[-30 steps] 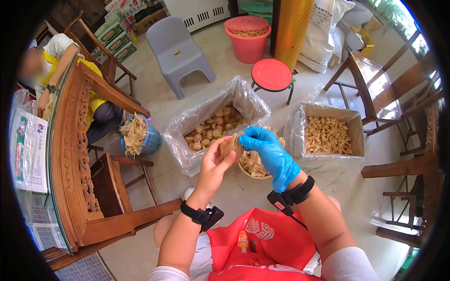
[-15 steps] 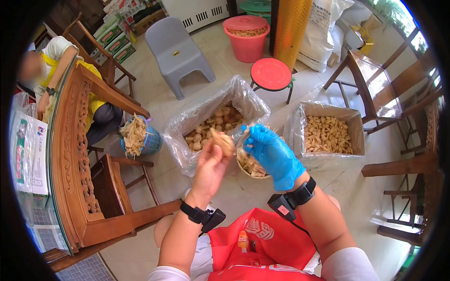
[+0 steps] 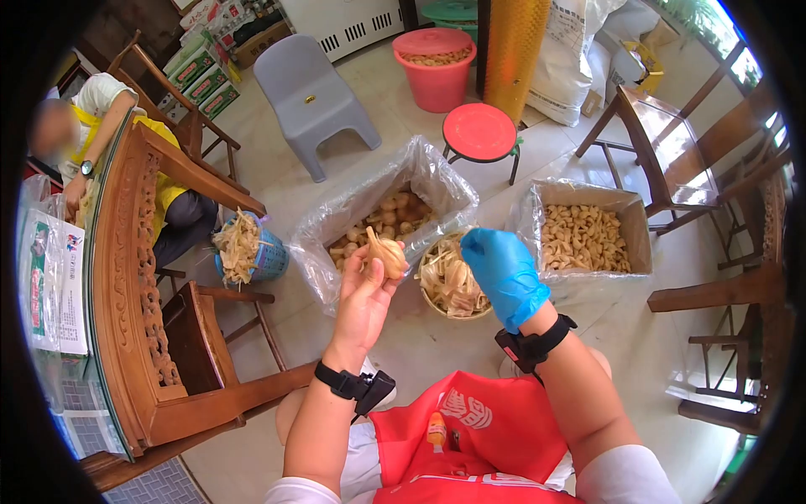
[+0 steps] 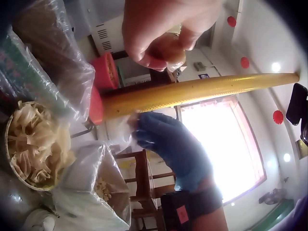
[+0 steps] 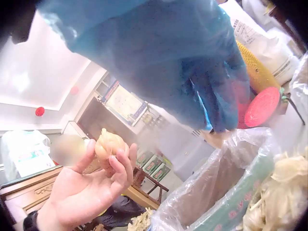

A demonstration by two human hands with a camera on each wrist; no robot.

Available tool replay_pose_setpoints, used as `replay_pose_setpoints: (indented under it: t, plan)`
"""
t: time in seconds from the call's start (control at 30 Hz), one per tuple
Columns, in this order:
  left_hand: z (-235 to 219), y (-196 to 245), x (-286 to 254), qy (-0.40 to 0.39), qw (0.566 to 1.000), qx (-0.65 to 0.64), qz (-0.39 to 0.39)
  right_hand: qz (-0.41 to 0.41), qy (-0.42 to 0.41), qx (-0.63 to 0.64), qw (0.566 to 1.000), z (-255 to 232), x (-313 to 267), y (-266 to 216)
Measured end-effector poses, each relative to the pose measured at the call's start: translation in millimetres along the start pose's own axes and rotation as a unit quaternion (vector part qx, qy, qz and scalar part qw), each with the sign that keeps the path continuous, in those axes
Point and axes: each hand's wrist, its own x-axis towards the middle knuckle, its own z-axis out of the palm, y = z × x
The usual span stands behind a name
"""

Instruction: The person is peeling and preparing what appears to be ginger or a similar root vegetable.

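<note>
My bare left hand point(image 3: 363, 298) holds a pale brown bulb point(image 3: 387, 254) with a stubby stem, over the near edge of a plastic-lined box of bulbs point(image 3: 396, 212). In the right wrist view the bulb point(image 5: 110, 146) shows smooth, ridged segments between thumb and fingers. My blue-gloved right hand point(image 3: 505, 275) is apart from it, above the right side of a round basket of papery peels point(image 3: 453, 281). Its fingers are curled, and in the left wrist view they pinch a small tan scrap of peel point(image 4: 133, 120).
A lined box of pale pieces point(image 3: 583, 239) stands right of the basket. Beyond are a red stool point(image 3: 479, 131), a grey chair point(image 3: 311, 97) and a pink bucket point(image 3: 435, 80). Left are a blue basket of peels point(image 3: 267, 256), a wooden table and a seated person in a yellow apron.
My hands have moved apart. The left hand has turned with the bulb, its stem now upward; the right has come away with a piece of peel and swung right, over the peel basket.
</note>
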Motion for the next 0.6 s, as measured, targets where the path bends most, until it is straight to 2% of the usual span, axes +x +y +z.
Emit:
replay_pose_setpoints:
  t: [0.03, 0.07, 0.13, 0.27, 0.33, 0.37, 0.43, 0.6]
  plan:
    - [0.9, -0.3, 0.0, -0.016, 1.0, 0.008, -0.002, 0.015, -0.034, -0.025, 0.999, 3.9, 0.0, 7.2]
    - [2.0, -0.7, -0.4, -0.016, 1.0, 0.008, -0.002, 0.015, -0.034, -0.025, 0.999, 5.2, -0.5, 9.1]
    - [4.5, -1.5, -1.6, 0.001, 1.0, 0.006, -0.011, 0.021, -0.076, -0.055, 0.995, 6.4, -0.9, 8.7]
    - [12.5, -1.6, -2.8, 0.009, 1.0, 0.025, -0.003, 0.0, -0.045, -0.022, 0.999, 4.9, 1.4, -1.9]
    - [11.4, -2.6, -3.1, -0.003, 0.996, 0.087, 0.0, -0.008, -0.053, 0.17, 0.984, 4.2, 1.9, -13.2]
    - [10.4, -3.2, -3.3, -0.003, 0.996, 0.087, 0.0, -0.008, -0.053, 0.17, 0.984, 4.9, 1.8, -18.4]
    - [7.9, -4.8, -3.7, -0.014, 0.988, 0.154, -0.007, 0.021, -0.17, 0.321, 0.931, 7.1, 1.1, -26.7]
    - [4.6, -10.5, -3.0, -0.007, 0.987, 0.16, -0.01, 0.019, -0.195, 0.297, 0.934, 12.5, 0.3, -28.7]
